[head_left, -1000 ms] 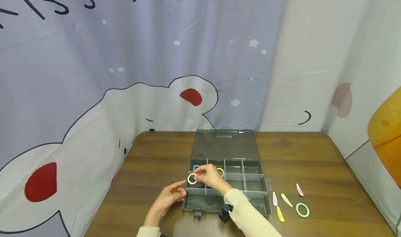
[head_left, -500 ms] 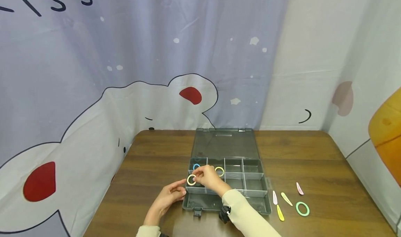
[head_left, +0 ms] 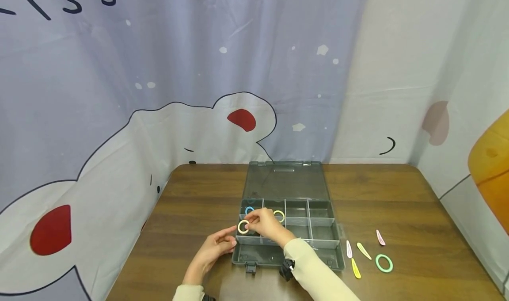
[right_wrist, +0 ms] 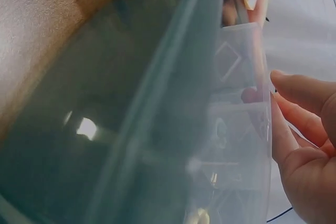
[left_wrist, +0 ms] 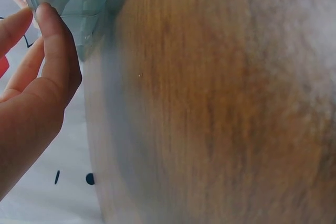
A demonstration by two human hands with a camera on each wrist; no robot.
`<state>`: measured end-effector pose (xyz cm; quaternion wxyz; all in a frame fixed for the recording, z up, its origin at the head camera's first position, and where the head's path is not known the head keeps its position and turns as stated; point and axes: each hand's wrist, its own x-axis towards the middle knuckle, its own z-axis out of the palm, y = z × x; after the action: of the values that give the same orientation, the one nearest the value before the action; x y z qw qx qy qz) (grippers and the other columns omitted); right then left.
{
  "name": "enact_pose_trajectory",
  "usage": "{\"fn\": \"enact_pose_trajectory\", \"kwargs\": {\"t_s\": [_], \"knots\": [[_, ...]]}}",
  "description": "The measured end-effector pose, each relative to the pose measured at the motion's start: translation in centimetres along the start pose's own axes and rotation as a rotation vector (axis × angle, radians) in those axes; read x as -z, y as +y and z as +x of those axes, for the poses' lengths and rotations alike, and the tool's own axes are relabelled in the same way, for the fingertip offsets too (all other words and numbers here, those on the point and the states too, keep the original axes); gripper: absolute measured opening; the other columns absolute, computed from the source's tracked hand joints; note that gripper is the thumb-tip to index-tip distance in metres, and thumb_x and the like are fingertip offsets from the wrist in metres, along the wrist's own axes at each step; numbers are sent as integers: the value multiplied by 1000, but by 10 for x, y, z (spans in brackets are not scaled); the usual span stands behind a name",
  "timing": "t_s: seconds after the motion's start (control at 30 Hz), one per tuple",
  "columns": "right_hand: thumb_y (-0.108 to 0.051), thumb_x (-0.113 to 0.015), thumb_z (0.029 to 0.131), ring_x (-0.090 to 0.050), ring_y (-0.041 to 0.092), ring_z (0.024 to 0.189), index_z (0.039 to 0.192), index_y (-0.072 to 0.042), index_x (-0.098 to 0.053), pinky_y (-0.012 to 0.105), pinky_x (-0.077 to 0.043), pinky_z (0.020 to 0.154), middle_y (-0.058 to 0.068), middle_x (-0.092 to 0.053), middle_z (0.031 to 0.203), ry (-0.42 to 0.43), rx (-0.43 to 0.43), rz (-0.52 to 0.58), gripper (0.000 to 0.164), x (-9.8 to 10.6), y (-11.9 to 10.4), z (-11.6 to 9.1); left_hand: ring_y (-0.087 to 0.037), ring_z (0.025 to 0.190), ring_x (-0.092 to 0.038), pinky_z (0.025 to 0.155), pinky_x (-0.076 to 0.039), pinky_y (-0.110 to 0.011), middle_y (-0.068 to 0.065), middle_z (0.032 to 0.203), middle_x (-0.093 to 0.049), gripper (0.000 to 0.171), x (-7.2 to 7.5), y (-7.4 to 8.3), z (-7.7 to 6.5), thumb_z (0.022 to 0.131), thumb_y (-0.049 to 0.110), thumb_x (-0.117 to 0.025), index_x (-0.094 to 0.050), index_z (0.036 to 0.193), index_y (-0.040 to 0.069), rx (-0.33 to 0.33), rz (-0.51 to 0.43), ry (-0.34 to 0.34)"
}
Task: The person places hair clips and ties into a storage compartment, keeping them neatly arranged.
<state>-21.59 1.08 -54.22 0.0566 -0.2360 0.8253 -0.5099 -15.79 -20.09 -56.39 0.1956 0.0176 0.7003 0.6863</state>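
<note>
In the head view, my right hand (head_left: 267,225) pinches a pale yellow hair tie (head_left: 239,226) over the left side of a grey see-through compartment box (head_left: 258,257). My left hand (head_left: 210,250) holds the box's left edge; in the left wrist view its thumb and a finger (left_wrist: 51,35) meet at the rim. A blue hair tie (head_left: 246,210) lies in the back left compartment. Partly behind the right hand is a yellow hair tie (head_left: 284,216). In the right wrist view the box wall (right_wrist: 239,145) stands before the fingers, and the held hair tie is hidden.
The box's lid (head_left: 284,181) lies folded back toward the curtain (head_left: 302,84). Right of the box, on the wooden table (head_left: 429,230), are pink snap clips (head_left: 349,249), a pale yellow clip (head_left: 363,250), a yellow clip (head_left: 355,268) and a green hair tie (head_left: 377,263).
The head view has shifted slightly. My right hand has moved a little, showing more of the yellow hair tie behind it. Both hands keep their holds.
</note>
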Motion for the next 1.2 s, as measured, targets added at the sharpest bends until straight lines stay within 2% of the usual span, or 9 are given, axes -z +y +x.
{"fn": "enact_pose_trajectory", "kwargs": {"t_s": [0.27,0.6,0.83,0.97,1.1,1.2], "knots": [[4,-73,79,-66,17,69,99,12,-68,19,-53,60,13,-69,79,13,20,18,21,11,-1,-3,-14,89,-57,80,-54,-27,-5,97,-57,58,0,0,0,91,4,-63,-38,142,-6,-8,-11,-6],[0,-73,81,-67,20,73,98,6,-70,20,-54,63,12,-70,84,78,8,77,18,32,-1,-10,-17,91,-58,82,-54,-28,-6,97,-57,58,0,0,0,91,5,-65,-40,142,-6,-13,-2,-2],[-3,-74,82,-68,21,77,100,4,-71,20,-54,64,15,-71,89,171,-32,114,20,62,8,-20,-17,91,-58,82,-54,-29,-6,97,-57,58,-1,0,0,91,4,-64,-39,142,-6,-16,1,1],[-1,-72,83,-69,30,82,102,8,-69,26,-56,67,23,-69,94,216,-43,133,21,86,5,-33,-18,92,-58,82,-54,-29,-6,97,-58,58,-1,-1,1,91,4,-64,-39,142,-6,-16,5,-2],[0,-72,83,-69,27,84,103,10,-67,25,-56,70,23,-69,96,257,-67,160,23,111,6,-49,-17,91,-58,83,-54,-29,-6,97,-58,58,-1,-2,1,91,4,-63,-38,143,-6,-15,-2,-5],[-3,-74,83,-69,19,81,103,8,-68,21,-54,69,21,-69,95,294,-66,170,24,125,20,-59,-15,91,-58,84,-54,-30,-5,97,-58,58,0,-2,0,91,4,-64,-38,143,-6,-14,-3,-9]]}}
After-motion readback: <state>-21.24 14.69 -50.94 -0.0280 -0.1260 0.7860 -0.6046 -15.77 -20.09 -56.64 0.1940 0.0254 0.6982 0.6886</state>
